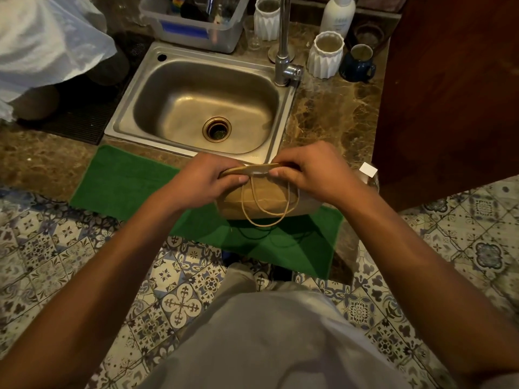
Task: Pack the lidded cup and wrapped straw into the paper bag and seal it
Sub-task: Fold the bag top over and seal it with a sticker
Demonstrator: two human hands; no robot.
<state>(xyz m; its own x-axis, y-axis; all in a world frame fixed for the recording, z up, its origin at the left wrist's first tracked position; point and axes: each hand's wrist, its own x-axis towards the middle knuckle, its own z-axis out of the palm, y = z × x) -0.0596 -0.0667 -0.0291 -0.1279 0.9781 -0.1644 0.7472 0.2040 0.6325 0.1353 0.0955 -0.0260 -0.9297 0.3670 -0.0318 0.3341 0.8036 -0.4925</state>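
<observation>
A brown paper bag [266, 202] stands on a green towel [126, 181] at the counter's front edge. Its top is folded flat, and a small white sticker [257, 172] sits on the fold. My left hand [205, 181] pinches the left end of the folded top, and my right hand [306, 171] pinches the right end, thumbs on the near side. The bag's twine handles [265, 217] hang down its front. The cup and the straw are not visible.
A steel sink [202, 105] with a tap [283, 60] lies right behind the bag. White ribbed vases [325, 54], a blue mug [358, 64], a white bottle [338, 15] and a plastic bin [196, 26] stand at the back. A brown cabinet [449, 94] rises on the right.
</observation>
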